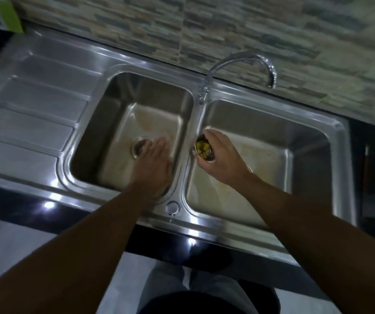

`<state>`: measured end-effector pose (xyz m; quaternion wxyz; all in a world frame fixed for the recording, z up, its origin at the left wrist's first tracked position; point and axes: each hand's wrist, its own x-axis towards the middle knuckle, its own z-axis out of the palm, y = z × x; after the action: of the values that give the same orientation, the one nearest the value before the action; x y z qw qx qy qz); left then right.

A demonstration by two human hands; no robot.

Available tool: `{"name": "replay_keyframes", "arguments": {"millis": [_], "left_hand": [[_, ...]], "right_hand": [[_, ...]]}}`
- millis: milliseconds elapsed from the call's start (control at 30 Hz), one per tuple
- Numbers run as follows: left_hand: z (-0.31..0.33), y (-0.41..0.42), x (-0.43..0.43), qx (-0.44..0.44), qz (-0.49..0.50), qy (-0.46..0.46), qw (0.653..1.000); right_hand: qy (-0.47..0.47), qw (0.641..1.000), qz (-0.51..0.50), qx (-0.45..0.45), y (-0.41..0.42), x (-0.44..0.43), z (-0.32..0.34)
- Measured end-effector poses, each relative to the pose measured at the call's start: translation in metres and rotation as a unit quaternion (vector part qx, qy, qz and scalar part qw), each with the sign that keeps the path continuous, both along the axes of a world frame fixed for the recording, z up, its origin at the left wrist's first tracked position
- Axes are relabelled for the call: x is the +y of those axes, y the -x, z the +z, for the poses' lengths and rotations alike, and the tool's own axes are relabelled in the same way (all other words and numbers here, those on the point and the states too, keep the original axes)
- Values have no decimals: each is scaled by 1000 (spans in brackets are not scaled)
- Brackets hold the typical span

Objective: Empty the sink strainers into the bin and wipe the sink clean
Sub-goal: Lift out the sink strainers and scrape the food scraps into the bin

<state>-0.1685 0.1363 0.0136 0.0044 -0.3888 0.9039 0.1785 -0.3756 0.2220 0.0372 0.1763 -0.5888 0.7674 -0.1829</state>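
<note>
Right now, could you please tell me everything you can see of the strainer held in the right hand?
The strainer is a small round cup of shiny metal, holding yellow-green scraps. The right hand grips it, fingers curled round it, with its mouth tilted toward the camera. It is held over the left edge of the right basin. Its underside is hidden.

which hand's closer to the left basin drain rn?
Left. The left hand reaches into the left basin, fingertips right beside the drain. The right hand is across the divider at the right basin, gripping a strainer of yellow scraps.
</note>
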Motion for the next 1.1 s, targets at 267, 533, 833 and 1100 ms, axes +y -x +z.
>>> {"name": "replay_keyframes", "arguments": {"millis": [267,533,833,1100], "left_hand": [[-31,66,42,17,-4,-52,998],[-39,90,21,19,-18,-18,999],[-47,96,21,34,-2,38,999],[-53,95,20,60,-4,37,997]], "right_hand": [[-102,991,-69,-45,23,67,-68],[-170,984,-33,-40,28,77,-129],[-136,990,-23,-12,35,77,-156],[-86,989,-108,-51,50,84,-155]]}}
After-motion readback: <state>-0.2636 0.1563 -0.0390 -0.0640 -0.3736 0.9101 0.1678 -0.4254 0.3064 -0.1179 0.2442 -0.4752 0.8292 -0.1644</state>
